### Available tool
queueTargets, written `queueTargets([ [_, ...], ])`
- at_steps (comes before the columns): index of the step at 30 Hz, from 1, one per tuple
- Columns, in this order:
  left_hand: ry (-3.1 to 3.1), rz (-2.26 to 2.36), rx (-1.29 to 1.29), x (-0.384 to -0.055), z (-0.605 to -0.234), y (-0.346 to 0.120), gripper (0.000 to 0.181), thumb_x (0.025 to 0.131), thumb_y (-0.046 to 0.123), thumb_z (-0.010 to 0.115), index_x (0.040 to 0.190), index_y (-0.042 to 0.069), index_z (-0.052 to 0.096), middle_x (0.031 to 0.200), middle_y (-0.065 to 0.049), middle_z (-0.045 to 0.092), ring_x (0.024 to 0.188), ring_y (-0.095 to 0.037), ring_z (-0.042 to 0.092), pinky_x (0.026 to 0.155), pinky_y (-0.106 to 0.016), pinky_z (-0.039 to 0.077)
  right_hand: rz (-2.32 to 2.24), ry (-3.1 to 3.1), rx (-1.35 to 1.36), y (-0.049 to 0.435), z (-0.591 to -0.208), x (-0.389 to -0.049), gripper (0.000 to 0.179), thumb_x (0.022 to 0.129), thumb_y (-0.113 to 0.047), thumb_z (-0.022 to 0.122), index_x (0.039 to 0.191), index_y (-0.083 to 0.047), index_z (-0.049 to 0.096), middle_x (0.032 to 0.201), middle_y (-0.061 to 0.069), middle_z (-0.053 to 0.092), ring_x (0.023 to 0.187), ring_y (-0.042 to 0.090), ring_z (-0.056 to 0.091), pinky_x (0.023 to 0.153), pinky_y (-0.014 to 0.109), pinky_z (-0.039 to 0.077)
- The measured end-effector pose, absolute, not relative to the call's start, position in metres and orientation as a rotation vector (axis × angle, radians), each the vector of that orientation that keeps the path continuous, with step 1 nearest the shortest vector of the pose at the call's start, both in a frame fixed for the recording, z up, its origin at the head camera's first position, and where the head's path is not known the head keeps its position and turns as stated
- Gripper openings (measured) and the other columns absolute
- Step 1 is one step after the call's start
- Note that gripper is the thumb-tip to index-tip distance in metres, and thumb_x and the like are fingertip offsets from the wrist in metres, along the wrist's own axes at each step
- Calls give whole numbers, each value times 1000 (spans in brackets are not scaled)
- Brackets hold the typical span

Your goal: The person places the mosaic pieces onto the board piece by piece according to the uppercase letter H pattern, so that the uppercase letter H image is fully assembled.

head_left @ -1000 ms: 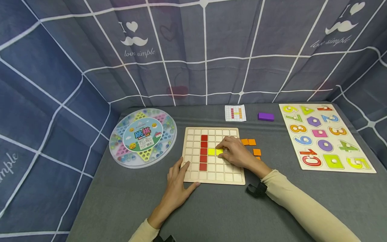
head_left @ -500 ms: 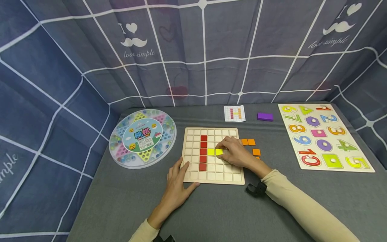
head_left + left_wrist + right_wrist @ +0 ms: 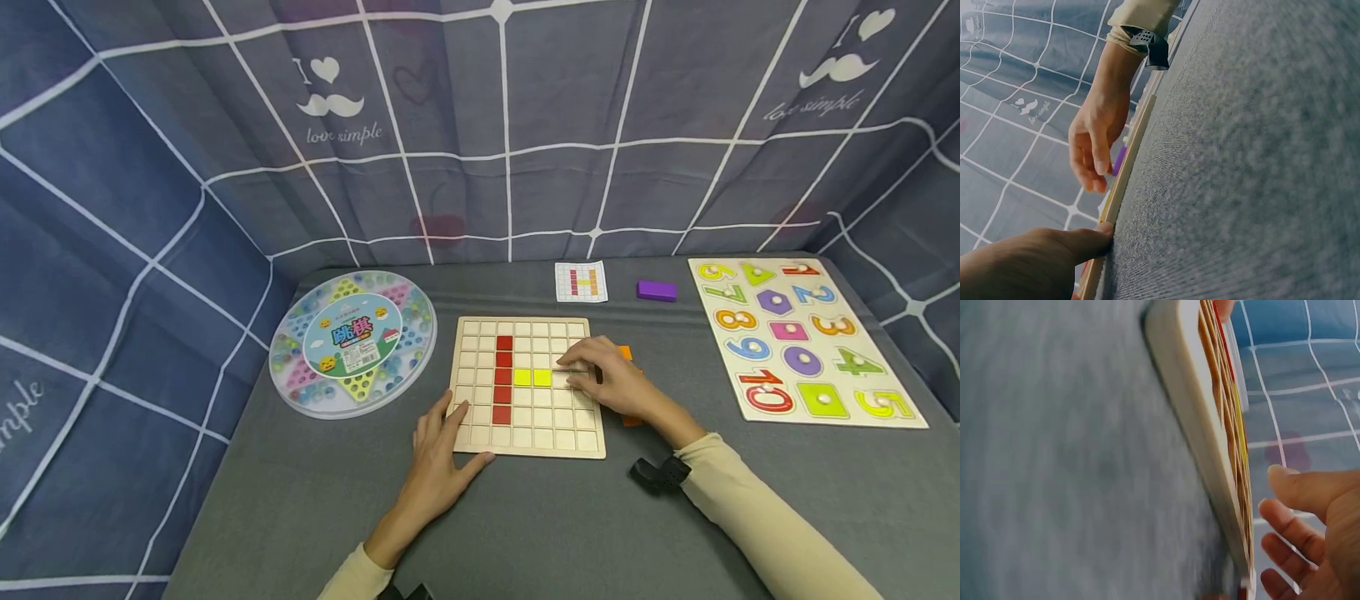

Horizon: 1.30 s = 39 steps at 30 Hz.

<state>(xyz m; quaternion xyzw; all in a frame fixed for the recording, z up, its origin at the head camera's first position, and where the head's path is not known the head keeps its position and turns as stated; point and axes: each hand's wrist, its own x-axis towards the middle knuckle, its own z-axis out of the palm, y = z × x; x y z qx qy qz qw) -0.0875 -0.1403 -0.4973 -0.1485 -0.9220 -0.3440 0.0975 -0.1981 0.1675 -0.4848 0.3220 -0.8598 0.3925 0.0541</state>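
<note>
A square wooden grid board [image 3: 551, 437] lies on the grey cloth. It carries a column of red tiles [image 3: 503, 377] and a pair of yellow tiles [image 3: 542, 377] beside that column. My left hand [image 3: 437, 462] rests at the board's near left corner, fingers along the left edge, thumb against the near edge. Above the board's right part hovers my right hand [image 3: 615, 382], its fingers loosely bent; in the right wrist view nothing shows between thumb and fingers. Orange tiles [image 3: 626, 352] lie right of the board, partly hidden by that hand.
A small card [image 3: 581, 282] printed with a red, yellow and orange pattern lies behind the board, near a purple block [image 3: 656, 291]. On the left is a round Chinese checkers set [image 3: 352, 346]; at right, a number-and-shape puzzle board [image 3: 806, 342]. A grid-patterned curtain [image 3: 450, 192] hangs behind.
My right hand has left the second yellow tile, which stays in the grid, and has shifted right, covering more of the orange tiles. My left hand keeps its place.
</note>
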Motion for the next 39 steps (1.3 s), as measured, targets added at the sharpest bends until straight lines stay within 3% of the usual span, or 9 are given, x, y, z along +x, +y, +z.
queueTargets([
  [5, -2728, -1024, -437, -88, -497, -140, 80, 77, 30, 84, 142, 0, 48, 153, -26, 32, 127, -39, 36, 95, -54, 30, 1072, -2687, 791, 185, -487, -201, 29, 83, -8, 78, 110, -13, 70, 117, 8, 62, 112, 30, 48, 91, 49, 27],
  [10, -2726, -1017, -446, -88, -497, -140, 80, 77, 31, 84, 141, 0, 48, 152, -26, 32, 127, -40, 36, 94, -54, 31, 1013, -2741, 635, 200, -492, -204, 33, 82, -10, 78, 114, -12, 69, 122, 12, 58, 112, 34, 45, 83, 46, 23],
  [19, -2720, -1021, -449, -88, -498, -141, 80, 76, 31, 84, 141, 0, 48, 152, -27, 33, 127, -40, 36, 95, -55, 30, 946, -2756, 584, 208, -498, -208, 37, 87, -15, 75, 123, -7, 66, 128, 14, 56, 115, 35, 46, 84, 46, 25],
  [39, -2730, -1024, -439, -88, -498, -141, 81, 76, 31, 84, 141, 0, 48, 152, -26, 32, 127, -40, 36, 94, -55, 32, 947, -2778, 577, 210, -498, -209, 32, 91, -16, 70, 121, -7, 67, 130, 14, 54, 116, 35, 45, 84, 48, 26],
])
